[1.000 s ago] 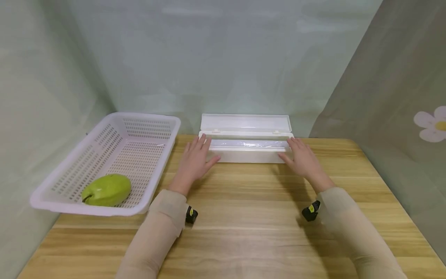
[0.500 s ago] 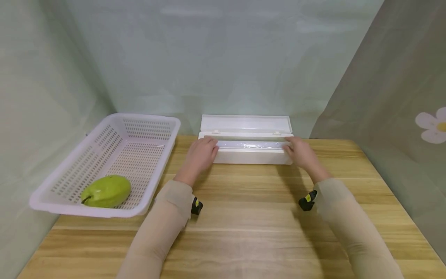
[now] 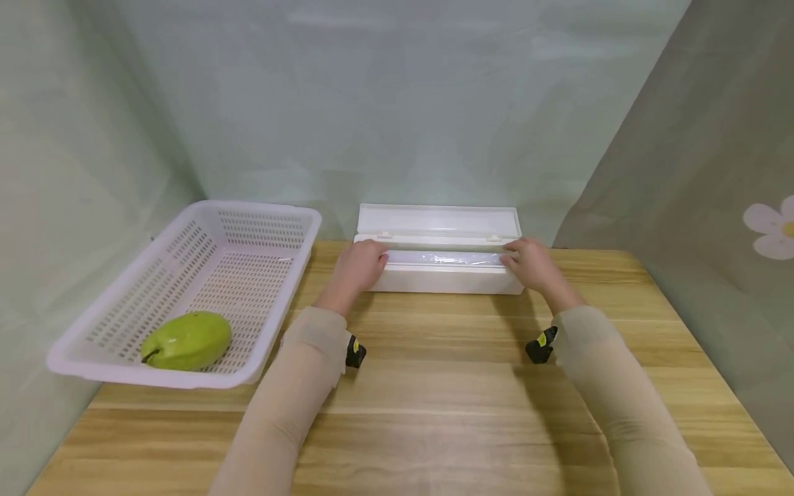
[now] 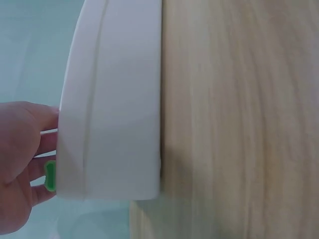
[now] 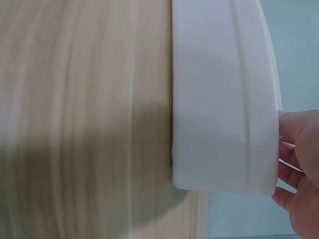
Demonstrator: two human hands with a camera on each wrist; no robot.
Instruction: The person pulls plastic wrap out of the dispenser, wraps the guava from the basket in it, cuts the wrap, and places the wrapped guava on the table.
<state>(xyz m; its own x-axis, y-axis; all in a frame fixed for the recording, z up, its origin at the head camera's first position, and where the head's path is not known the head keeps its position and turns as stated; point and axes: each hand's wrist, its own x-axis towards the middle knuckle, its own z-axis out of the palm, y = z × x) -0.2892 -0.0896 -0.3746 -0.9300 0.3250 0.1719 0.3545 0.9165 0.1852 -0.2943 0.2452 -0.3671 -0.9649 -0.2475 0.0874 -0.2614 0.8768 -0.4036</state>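
Note:
A long white cling film dispenser box lies at the back of the table, its lid tilted up behind it. Shiny cling film stretches across the top opening. My left hand is at the box's left end, fingers curled over the top, pinching the film's left edge. At the right end my right hand pinches the other edge likewise. Both wrist views show fingers reaching behind the box's upper edge, with the tips partly hidden. In the left wrist view a small green piece shows by the fingers.
A white plastic basket stands on the left of the wooden table, holding a green fruit with a dark stem. A pale curtain hangs close behind the box.
Both hands, spread with straight fingers on the box ends a second ago, have curled their fingers inward over the film's ends. The box and basket have stayed in place.

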